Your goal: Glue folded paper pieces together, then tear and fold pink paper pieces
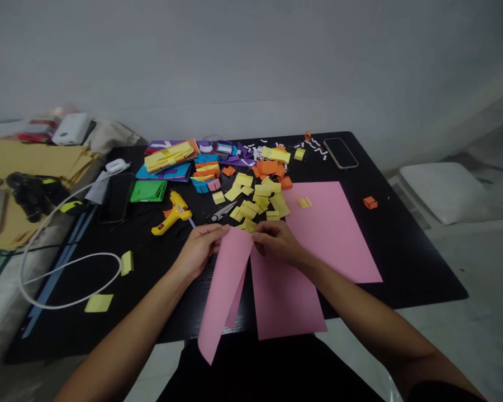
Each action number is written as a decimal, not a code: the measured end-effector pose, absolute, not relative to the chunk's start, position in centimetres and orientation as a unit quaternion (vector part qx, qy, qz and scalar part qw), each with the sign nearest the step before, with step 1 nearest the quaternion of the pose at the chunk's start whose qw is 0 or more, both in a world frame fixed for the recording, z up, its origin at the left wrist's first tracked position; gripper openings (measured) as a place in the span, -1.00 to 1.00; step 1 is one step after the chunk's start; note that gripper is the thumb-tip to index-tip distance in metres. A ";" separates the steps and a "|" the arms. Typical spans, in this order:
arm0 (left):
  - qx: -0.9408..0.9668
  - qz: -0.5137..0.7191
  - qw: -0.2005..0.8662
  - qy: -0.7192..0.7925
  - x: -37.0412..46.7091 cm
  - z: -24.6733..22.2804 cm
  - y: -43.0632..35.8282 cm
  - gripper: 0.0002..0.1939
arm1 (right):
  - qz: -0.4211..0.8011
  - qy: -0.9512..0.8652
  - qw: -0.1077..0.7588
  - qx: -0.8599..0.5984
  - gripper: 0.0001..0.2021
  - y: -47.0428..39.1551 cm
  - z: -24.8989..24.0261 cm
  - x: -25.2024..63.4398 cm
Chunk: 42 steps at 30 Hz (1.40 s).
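Note:
A folded pink sheet of paper [227, 285] hangs between my hands, its lower end curling past the table's front edge. My left hand [203, 245] pinches its top left corner, thumb over the paper. At the top right corner, my right hand [276, 241] has its fingers closed on the same sheet. Beneath my right wrist lies another pink sheet [287, 304], and a larger pink sheet [335, 234] rests to the right. Just beyond my fingertips is a heap of folded yellow paper pieces [251, 209], with scissors [223, 212] at its left side.
A yellow glue gun [176, 213] lies left of the scissors. Bundles of coloured paper [171, 156] and orange pieces [270, 167] are at the back. A phone [340, 153] lies back right. A white cable [109, 257] loops over the left side of the black table [414, 268].

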<state>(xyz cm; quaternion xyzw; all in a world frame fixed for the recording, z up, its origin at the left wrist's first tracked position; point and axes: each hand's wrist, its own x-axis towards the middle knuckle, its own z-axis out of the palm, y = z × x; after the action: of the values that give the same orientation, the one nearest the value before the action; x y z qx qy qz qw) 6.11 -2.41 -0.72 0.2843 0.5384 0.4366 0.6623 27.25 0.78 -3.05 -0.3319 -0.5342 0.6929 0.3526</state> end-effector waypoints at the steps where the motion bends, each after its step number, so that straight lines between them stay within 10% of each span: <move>1: 0.291 0.440 0.657 0.539 6.2 -0.8 -2.5 -0.59 | 0.691 -0.537 0.353 -0.330 -0.79 0.8 -3.1 27.3; 35: 0.542 0.313 0.588 0.512 7.2 -0.4 -3.2 -0.55 | 0.671 -0.615 0.281 -0.304 -0.73 2.0 -3.4 27.8; 42: 0.558 0.274 0.557 0.551 4.3 2.2 -3.9 -0.62 | 0.592 -0.564 0.407 -0.407 -0.73 2.5 -2.7 28.7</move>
<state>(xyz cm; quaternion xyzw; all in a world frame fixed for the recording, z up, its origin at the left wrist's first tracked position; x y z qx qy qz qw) 4.26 -3.88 2.23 0.5583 0.5510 0.2736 0.5566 28.69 2.48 -2.74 -0.4073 -0.5636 0.5920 0.4074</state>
